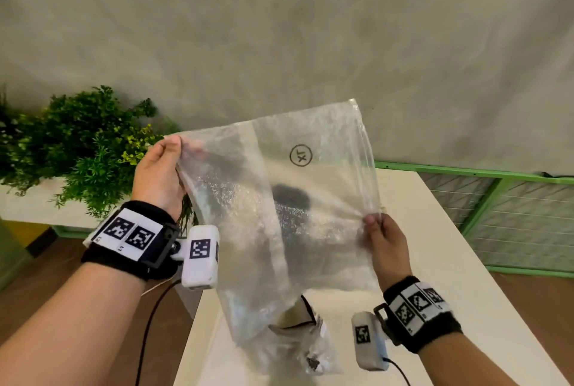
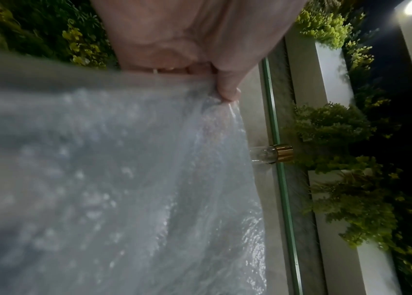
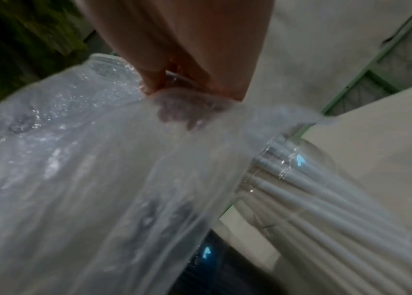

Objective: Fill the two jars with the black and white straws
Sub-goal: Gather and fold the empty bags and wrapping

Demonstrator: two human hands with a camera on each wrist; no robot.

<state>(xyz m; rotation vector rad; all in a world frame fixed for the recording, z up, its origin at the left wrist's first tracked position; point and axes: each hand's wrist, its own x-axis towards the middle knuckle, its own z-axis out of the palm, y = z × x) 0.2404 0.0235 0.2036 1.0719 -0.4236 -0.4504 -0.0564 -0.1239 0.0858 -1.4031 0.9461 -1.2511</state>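
I hold a clear, empty-looking plastic bag [image 1: 326, 246] stretched out in the air above the white table [image 1: 441, 261]. My left hand [image 1: 177, 145] pinches its upper left corner, and my right hand [image 1: 371, 221] pinches its right edge. In the right wrist view a glass jar packed with white straws [image 3: 326, 209] stands just past the bag, and a dark jar of black straws [image 3: 225, 267] stands beside it. In the head view the jars are behind the bag, showing only as a dark blur [image 1: 290, 196].
A second crumpled plastic wrapper [image 1: 310, 351] lies on the table near its front edge. Green potted plants [image 1: 80, 149] stand at the left, a green mesh frame [image 1: 497, 214] at the right. A small glass bottle with a gold cap [image 2: 273, 154] shows in the left wrist view.
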